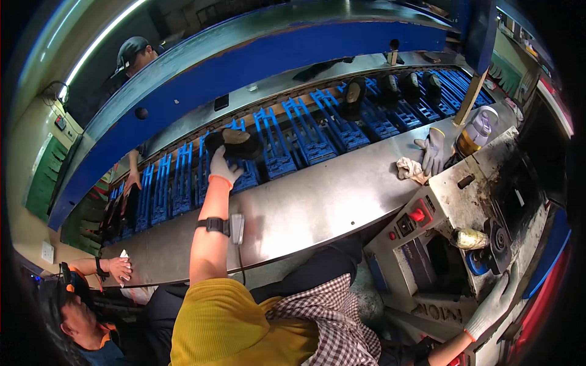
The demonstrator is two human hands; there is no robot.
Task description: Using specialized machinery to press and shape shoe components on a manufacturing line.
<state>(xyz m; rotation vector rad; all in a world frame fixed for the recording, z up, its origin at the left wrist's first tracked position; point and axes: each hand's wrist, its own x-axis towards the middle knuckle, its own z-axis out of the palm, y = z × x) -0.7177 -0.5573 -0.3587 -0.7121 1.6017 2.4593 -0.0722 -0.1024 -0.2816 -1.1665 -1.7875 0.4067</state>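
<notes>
Shoe (pixel 235 143), dark with a tan insole, sits over the blue conveyor racks (pixel 305 131), gripped by the gloved left hand (pixel 223 166), fingers clenched on its heel. Right hand (pixel 497 302), gloved too, lies flat with fingers released on the grimy grey machine (pixel 482 183) beside a red button (pixel 417 214). Spare glove (pixel 434 151) rests on the steel bench (pixel 305 207).

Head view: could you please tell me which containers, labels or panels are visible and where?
Round amber jar, white-and-purple lid: upright at the steel counter's right end.
Grey control panel, red button: on the grey machine right of the counter.
Small black rectangular tag: on the blue hood, above the dark shoe.
</notes>
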